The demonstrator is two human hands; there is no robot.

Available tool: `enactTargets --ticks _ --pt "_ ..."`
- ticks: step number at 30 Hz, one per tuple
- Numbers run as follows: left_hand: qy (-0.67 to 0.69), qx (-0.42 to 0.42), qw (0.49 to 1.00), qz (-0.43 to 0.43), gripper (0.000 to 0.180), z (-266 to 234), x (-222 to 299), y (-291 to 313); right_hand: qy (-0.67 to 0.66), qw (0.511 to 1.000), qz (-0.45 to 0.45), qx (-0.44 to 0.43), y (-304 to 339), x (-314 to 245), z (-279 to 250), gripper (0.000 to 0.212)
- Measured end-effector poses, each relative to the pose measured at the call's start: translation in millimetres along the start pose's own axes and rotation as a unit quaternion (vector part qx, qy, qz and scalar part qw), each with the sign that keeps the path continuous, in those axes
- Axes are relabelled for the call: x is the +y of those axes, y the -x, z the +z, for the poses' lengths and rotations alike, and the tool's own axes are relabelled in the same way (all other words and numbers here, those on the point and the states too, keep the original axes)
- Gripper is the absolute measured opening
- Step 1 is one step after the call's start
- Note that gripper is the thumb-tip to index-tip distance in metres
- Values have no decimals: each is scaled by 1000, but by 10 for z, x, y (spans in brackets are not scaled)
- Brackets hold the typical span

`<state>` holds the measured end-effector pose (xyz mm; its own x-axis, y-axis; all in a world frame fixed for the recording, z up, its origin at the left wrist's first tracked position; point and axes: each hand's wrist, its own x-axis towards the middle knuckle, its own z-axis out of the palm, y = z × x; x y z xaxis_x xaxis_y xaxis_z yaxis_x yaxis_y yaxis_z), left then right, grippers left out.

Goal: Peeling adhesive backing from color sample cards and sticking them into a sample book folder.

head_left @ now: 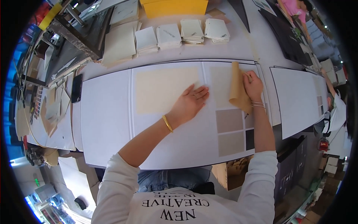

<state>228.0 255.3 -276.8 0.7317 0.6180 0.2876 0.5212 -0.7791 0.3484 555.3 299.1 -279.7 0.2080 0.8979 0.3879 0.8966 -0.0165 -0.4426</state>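
Observation:
A wide white folding board (175, 145) with two crease lines lies in front of me. My left hand (188, 105) rests flat on its middle panel, fingers stretched out. The fingers lie at the lower right of a large cream rectangle (160, 89). On the right panel, my right hand (253, 85) pinches the edge of a brown paper sheet (235, 84), which curls up into a loose roll. Left of the roll shows a pale cream swatch (220, 84). Below are a taupe swatch (229, 121), a grey-beige swatch (230, 144) and a dark swatch (249, 139).
Several stacks of cream cards (169, 36) line the back, before a yellow box (175, 8). A black phone (77, 88) and a metal frame (72, 35) are at left. Another white board (298, 97) lies at right, near a co-worker (337, 112).

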Motion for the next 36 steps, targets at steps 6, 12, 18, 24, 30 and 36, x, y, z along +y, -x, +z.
enactTargets --ticks 6,12,18,24,30,36 --pt "-69 43 968 -238 89 -67 -54 -25 -144 979 13 142 388 -92 -425 15" --pt "-20 16 992 -121 60 -125 -53 -34 -143 875 197 419 1998 1001 -1575 22" --pt "-24 -62 998 0 65 35 -58 -61 14 798 569 199 4054 2066 -1239 35" --pt "-104 4 970 -220 90 -59 50 -56 267 571 753 -189 4282 1192 -605 41" --pt "-266 -38 945 -184 59 261 471 -75 -221 363 871 247 4851 1372 -390 44" --pt "19 6 994 -105 70 209 1063 183 -25 468 843 263 5251 2308 -473 46"
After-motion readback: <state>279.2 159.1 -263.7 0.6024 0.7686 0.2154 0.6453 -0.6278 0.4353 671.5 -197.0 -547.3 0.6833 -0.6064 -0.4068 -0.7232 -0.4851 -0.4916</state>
